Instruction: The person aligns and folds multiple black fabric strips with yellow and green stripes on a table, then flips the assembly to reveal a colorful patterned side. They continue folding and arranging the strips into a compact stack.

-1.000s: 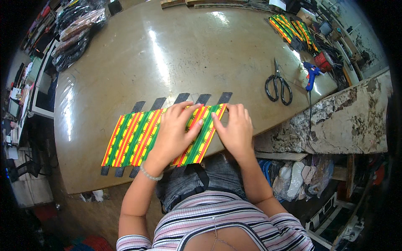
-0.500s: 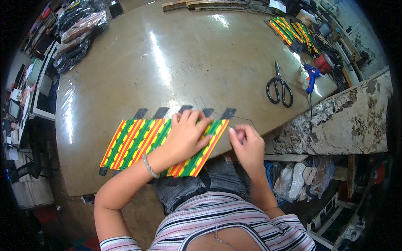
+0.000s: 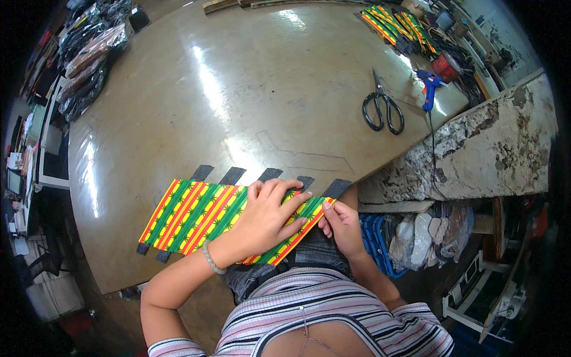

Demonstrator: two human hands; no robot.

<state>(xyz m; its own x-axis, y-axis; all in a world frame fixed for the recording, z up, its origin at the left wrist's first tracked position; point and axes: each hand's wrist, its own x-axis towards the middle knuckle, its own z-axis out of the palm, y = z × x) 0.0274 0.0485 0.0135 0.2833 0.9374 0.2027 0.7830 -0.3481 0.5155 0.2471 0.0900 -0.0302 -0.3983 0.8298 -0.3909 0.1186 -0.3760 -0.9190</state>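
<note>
A slanted row of red, yellow and green printed strips (image 3: 187, 220) with leaf-like motifs lies side by side at the table's near edge. Black woven tabs (image 3: 232, 176) stick out at its far end, and more show at its near left end. Across the strips rests my left hand (image 3: 270, 214), fingers spread and pressing down. My right hand (image 3: 342, 225) pinches the far right corner of the rightmost strip between thumb and fingers. Part of the panel overhangs my lap. Fingers and wrist hide some of the middle strips.
Black-handled scissors (image 3: 382, 107) lie on the table (image 3: 148, 113) at the right, near a blue glue gun (image 3: 429, 89) whose cord hangs over the edge. Farther back are more coloured strips (image 3: 395, 27) and a red spool (image 3: 446, 66). Plastic-wrapped bundles (image 3: 95, 53) sit far left.
My right hand has moved from beside the panel onto its far right corner and closed on it. The panel's right side has shifted past the table edge; my left hand stays on top.
</note>
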